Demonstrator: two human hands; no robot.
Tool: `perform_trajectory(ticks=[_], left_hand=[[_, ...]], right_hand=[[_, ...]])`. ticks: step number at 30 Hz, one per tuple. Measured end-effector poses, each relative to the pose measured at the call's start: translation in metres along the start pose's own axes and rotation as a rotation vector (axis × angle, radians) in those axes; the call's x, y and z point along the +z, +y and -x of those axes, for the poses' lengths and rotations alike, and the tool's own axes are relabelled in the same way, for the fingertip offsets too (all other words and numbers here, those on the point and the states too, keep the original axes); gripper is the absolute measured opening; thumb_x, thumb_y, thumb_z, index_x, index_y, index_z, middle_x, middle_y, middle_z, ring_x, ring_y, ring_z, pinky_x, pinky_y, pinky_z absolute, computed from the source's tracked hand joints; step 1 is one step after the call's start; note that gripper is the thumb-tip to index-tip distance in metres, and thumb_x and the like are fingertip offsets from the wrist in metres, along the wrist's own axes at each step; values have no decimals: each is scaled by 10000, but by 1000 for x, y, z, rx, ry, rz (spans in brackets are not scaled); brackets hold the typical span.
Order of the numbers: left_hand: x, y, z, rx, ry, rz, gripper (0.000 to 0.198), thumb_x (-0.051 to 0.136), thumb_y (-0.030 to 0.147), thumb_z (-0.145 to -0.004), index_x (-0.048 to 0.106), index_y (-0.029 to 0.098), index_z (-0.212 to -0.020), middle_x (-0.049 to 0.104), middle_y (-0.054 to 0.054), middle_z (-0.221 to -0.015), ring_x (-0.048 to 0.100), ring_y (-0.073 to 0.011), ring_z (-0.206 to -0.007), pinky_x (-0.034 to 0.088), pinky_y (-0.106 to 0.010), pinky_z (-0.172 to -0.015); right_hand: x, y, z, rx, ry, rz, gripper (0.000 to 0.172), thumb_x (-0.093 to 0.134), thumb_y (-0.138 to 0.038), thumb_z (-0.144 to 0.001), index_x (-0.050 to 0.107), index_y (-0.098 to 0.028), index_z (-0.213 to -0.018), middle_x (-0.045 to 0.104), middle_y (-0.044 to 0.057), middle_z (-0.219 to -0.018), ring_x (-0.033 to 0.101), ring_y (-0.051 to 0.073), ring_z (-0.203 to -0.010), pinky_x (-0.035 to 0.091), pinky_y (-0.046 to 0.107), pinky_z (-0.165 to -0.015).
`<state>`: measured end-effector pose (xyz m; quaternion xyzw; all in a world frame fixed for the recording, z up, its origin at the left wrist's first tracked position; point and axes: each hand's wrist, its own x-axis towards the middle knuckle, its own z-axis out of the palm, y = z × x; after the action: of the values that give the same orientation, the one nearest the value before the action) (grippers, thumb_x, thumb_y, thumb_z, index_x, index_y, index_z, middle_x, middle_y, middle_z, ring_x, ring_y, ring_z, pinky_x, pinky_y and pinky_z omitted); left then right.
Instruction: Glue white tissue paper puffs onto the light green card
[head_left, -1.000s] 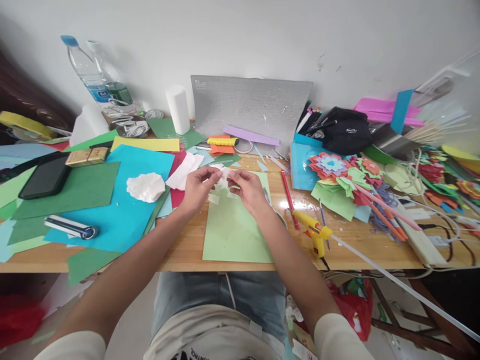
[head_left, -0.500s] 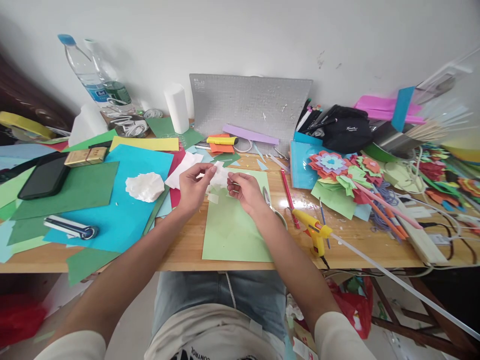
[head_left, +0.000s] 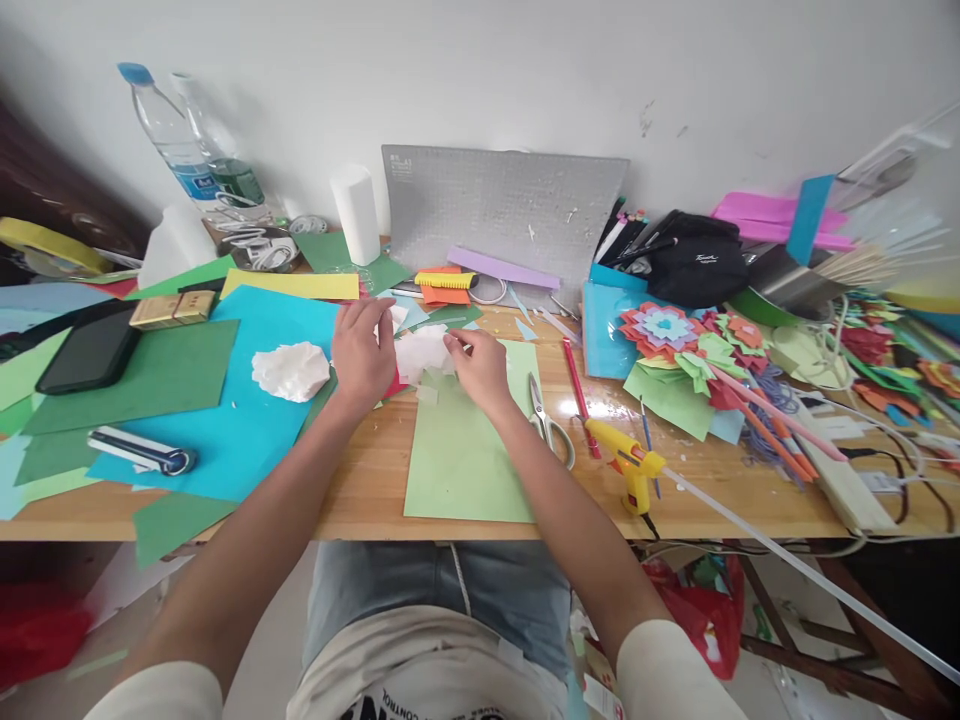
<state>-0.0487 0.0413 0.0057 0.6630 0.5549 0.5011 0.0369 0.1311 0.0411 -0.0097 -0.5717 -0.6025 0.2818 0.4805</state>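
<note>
My right hand [head_left: 480, 370] pinches the right edge of a thin white piece of tissue paper [head_left: 421, 352] above the top of a light green sheet [head_left: 469, 460]. My left hand [head_left: 363, 352] is apart from that tissue, over more white paper [head_left: 396, 318] and a red sheet; its fingers are loosely bent and apart, with nothing visibly held. Small pale scraps [head_left: 427, 394] lie at the green sheet's upper left. Left of my left hand, a crumpled white tissue bundle [head_left: 290, 371] rests on a blue sheet [head_left: 262, 455]. Scissors [head_left: 541, 415] lie at the green sheet's right edge.
A yellow glue gun [head_left: 628, 462], a red pencil-like stick [head_left: 579, 395] and paper flowers [head_left: 664, 330] lie on the right. A grey cutting mat [head_left: 502, 205] leans on the wall. A stapler [head_left: 141, 450] and phone [head_left: 88, 350] are left; bottles [head_left: 169, 130] stand behind.
My left hand has let go of the white tissue and moved left over the other white paper. My right hand still holds the tissue, slightly farther left. The scissors show more fully.
</note>
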Motion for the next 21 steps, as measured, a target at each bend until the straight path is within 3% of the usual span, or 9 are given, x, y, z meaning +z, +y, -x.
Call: perform_trajectory(ticks=[4,7,11,14,16,21], left_hand=[[1,-8,-2,9,-57,-56,222,545,343,-929,719,233,-1011,701,-94,-1061,571,-293,-1058,429,-427,-934],[5,-6,0,27,-130,11,225,652,369,-865,724,220,-1017,705,-94,-1065,601,-278,-1023,462,-383,-866],[6,5,3,-52,-159,205,295,519,398,-953,729,203,-1022,722,-80,-1061,638,-205,-932,468,-287,-735],[4,9,3,-131,-128,283,313,476,373,-970,735,204,-1020,731,-63,-1048,642,-185,-945,464,-263,-748],[3,9,3,-154,-105,300,279,507,337,-948,739,204,-1026,731,-59,-1061,644,-180,-954,474,-261,-776],[4,12,3,-250,-25,394,263,560,292,-892,739,195,-1059,742,-54,-1025,662,-159,-854,522,-279,-783]], right_hand=[[-5,-4,3,54,29,7,239,588,-372,-855,755,-240,-964,701,49,-935,560,169,-712,443,341,-842],[-7,-5,4,81,6,-102,198,651,-340,-796,752,-242,-936,716,31,-884,591,163,-718,467,326,-816],[-6,-4,3,144,-60,-368,219,656,-402,-791,730,-232,-908,732,26,-874,653,147,-737,519,295,-726],[-6,-2,2,189,-103,-511,229,699,-423,-763,721,-220,-867,736,34,-881,690,149,-767,553,300,-743],[-7,-2,3,174,-119,-484,232,718,-435,-751,725,-214,-820,736,38,-866,701,164,-798,560,309,-770],[-10,-6,7,60,7,-254,295,598,-468,-847,731,-204,-836,739,44,-866,694,178,-799,562,316,-765]])
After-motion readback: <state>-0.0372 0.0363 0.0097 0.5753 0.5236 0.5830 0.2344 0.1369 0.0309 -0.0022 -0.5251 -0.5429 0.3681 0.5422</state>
